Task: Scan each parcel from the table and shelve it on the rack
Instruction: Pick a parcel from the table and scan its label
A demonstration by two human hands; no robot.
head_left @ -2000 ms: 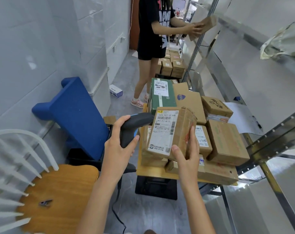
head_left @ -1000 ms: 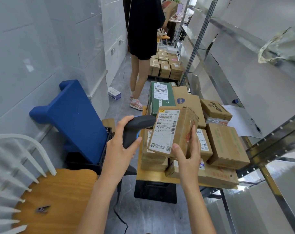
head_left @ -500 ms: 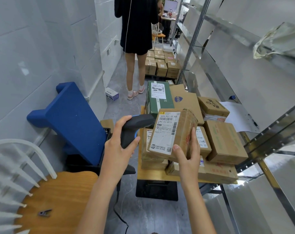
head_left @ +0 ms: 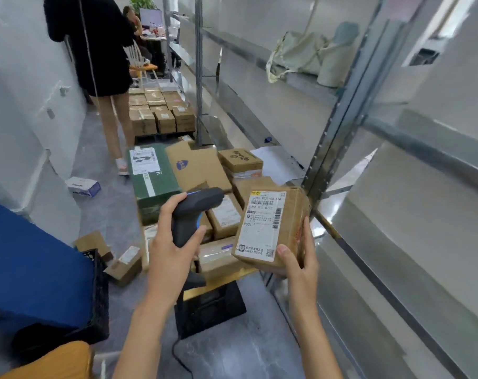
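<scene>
Scanner and parcel being held up over the crowded table

The left hand (head_left: 169, 250) is gripping a black scanner (head_left: 190, 214); the right hand (head_left: 296, 259) is clasping a brown parcel (head_left: 270, 227), label reading "P021", above the table (head_left: 221, 280) beside the rack (head_left: 333, 149). A green box (head_left: 153, 177) marked "R" is sitting behind; a standing person (head_left: 101, 50) is blocking the aisle.

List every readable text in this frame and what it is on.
"P021": white label on the parcel held in the right hand.
"R": green box.
Top code line on that label, other parcel labels, small floor box: too blurred.
</scene>
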